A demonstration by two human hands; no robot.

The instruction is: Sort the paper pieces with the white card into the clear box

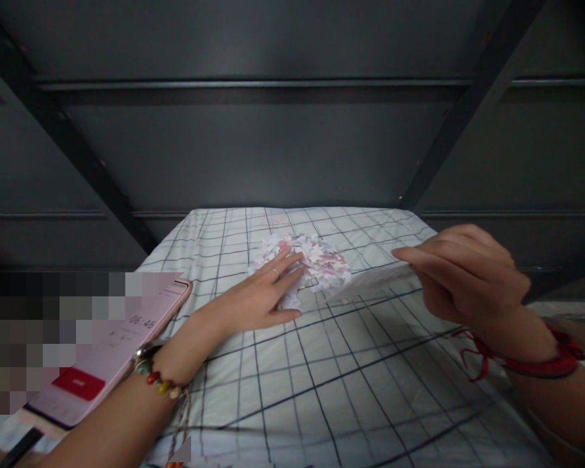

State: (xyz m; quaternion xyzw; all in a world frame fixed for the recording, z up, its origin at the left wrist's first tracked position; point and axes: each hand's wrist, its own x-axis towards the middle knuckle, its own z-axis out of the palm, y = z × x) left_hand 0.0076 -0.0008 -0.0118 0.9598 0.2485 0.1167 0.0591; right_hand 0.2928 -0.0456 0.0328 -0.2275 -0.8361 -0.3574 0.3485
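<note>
The white cloth point(361, 390) was crossed by a dark grid, and the white paper scraps point(322, 257) were flecked with pink. The pink phone point(121, 344) was marked by a red button point(91, 386). The beaded bracelet point(153, 377) was coloured green, red and yellow; the cord bracelet point(560, 364), red.

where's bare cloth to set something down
Bare checked cloth lies between the forearms, nearer than the paper scraps, and beyond them, before the dark panels. Crowded: the middle, left hand on scraps, right hand holding a sheet; left side, by the phone.
</note>
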